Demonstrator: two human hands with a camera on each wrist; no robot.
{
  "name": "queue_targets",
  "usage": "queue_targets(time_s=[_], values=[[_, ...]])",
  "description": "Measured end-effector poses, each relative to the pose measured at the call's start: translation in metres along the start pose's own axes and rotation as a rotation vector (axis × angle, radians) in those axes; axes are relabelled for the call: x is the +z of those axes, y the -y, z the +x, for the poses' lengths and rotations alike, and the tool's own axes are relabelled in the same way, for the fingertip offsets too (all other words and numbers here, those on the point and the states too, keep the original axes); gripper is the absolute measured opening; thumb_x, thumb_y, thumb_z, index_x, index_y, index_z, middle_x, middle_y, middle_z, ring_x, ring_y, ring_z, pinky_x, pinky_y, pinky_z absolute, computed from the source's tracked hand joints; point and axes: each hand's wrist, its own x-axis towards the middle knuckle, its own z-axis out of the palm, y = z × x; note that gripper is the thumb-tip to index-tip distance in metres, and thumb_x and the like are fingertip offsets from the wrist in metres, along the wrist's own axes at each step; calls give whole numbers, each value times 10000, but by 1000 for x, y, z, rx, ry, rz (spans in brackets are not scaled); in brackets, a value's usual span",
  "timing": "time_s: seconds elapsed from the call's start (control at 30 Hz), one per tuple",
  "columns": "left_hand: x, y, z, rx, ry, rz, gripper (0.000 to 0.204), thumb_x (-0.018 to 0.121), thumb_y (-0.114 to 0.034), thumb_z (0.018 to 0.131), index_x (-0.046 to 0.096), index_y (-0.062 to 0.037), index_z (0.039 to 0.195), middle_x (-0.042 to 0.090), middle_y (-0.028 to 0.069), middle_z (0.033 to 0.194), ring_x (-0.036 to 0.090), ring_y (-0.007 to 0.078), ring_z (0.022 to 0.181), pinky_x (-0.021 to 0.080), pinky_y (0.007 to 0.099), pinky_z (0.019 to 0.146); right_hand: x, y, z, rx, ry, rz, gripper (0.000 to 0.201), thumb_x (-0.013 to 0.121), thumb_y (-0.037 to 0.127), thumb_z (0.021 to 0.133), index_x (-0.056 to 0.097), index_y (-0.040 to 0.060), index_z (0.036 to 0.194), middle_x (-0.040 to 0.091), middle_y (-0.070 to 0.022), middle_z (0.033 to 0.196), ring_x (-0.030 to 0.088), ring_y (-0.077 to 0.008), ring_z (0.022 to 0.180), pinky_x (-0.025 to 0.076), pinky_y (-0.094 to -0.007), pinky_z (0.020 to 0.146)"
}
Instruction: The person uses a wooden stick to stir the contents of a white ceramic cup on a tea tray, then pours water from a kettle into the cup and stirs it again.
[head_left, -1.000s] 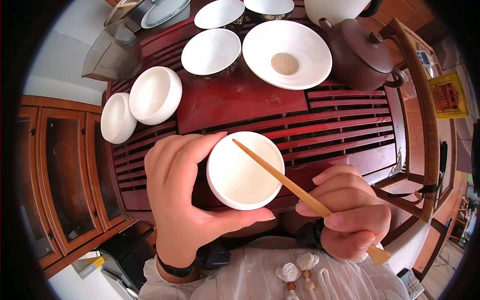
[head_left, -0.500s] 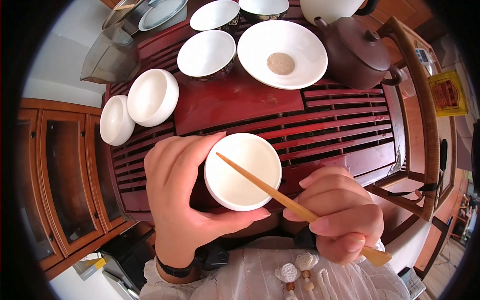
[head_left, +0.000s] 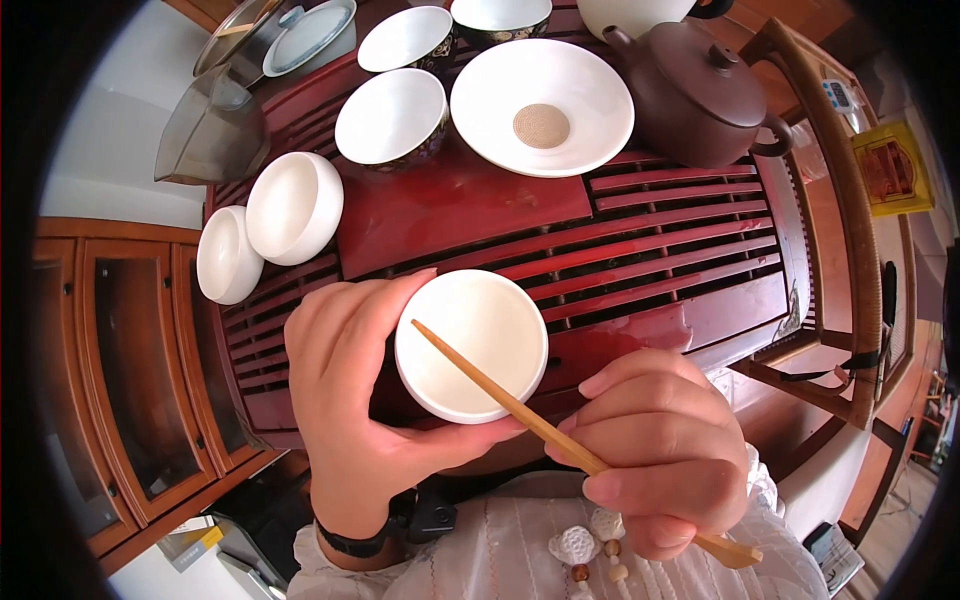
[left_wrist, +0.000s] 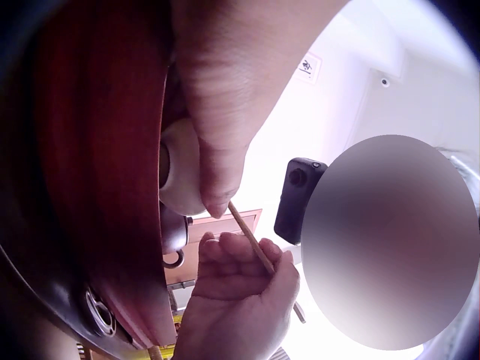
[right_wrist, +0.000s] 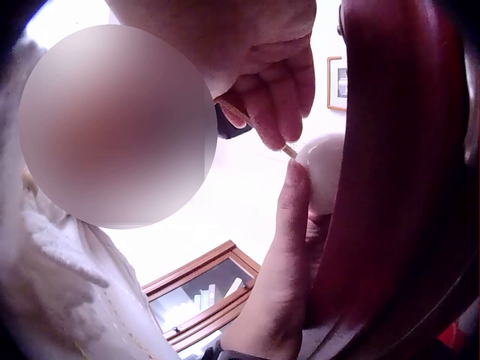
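A small white teacup (head_left: 490,320) is tipped so its pale inside faces the head camera, held over the front edge of the tea tray. My left hand (head_left: 350,400) grips it from the left, thumb along the near side and fingers around the far side. My right hand (head_left: 665,440) pinches a wooden tea pick (head_left: 560,436) between thumb and fingers. Its flared end sticks out below that hand, while the tapered tip overlaps the cup's left inner wall. In the left wrist view, the thumb covers part of the cup (left_wrist: 180,169).
A slatted red tea tray (head_left: 460,220) fills the table. Two white cups (head_left: 295,210) stand left, near a clear pitcher (head_left: 212,130). Behind are dark-patterned bowls (head_left: 392,115), a wide white strainer bowl (head_left: 590,100) and a brown teapot (head_left: 690,95). A rattan-edged stand (head_left: 850,330) is at right.
The right hand and tea pick have moved left and down, the tip crossing to the cup's left side. The cup and the tray's contents have shifted a little left in the head view.
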Motion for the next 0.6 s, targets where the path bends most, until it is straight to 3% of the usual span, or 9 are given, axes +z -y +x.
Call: queue_targets(time_s=[0.2,0.23,0.3,0.33,0.4,0.47,0.53,0.6], values=[[0,-1,0,-23,15,-30,777,904,-363,455,637,-68,1123,638,66,1055,567,283,958,407,406,883,5,6,8,-16,-75,-120,321,397,313,1030,538,36,954,664,-125,765,620,-256,637,530,-413,679],[1,0,0,-6,11,-33,777,904,-363,455,637,-68,1123,638,66,1055,567,283,958,407,406,883,3,9,17,-37,-23,-137,274,453,267,998,555,20,936,651,-122,745,604,-259,608,523,-404,648],[4,2,-5,-63,5,-72,759,886,-376,494,626,-78,1142,633,65,1068,563,288,981,397,417,901,2,20,37,-47,28,-186,160,590,149,877,592,-9,853,601,-104,681,556,-263,533,479,-388,548],[7,0,-12,-202,-12,-190,747,868,-374,512,618,-83,1154,628,66,1072,560,291,996,389,428,914,3,24,45,-56,8,-197,160,590,149,877,592,-9,853,601,-104,681,556,-263,533,479,-388,548],[11,9,-13,-145,21,-63,743,866,-373,513,617,-87,1152,627,71,1061,560,294,1003,388,431,916,4,30,56,17,-23,-246,139,622,131,832,595,-6,825,584,-99,663,554,-262,531,447,-380,521],[4,2,-5,-33,-19,-48,731,872,-395,523,621,-91,1138,623,69,1050,559,290,991,388,429,913,9,16,47,-41,-96,-254,158,590,152,870,588,2,819,573,-87,648,541,-250,517,431,-372,502],[3,1,-2,-7,-6,-11,739,882,-387,507,624,-91,1133,623,66,1051,557,288,988,389,428,913,13,0,31,-121,-234,-177,175,660,171,795,581,21,838,506,-26,654,477,-192,514,369,-312,489],[3,1,-2,1,1,11,748,886,-384,498,625,-88,1134,623,65,1052,556,289,990,389,428,913,21,-8,18,-169,-296,-161,191,661,192,813,568,26,795,527,-51,659,479,-205,501,374,-320,471]])
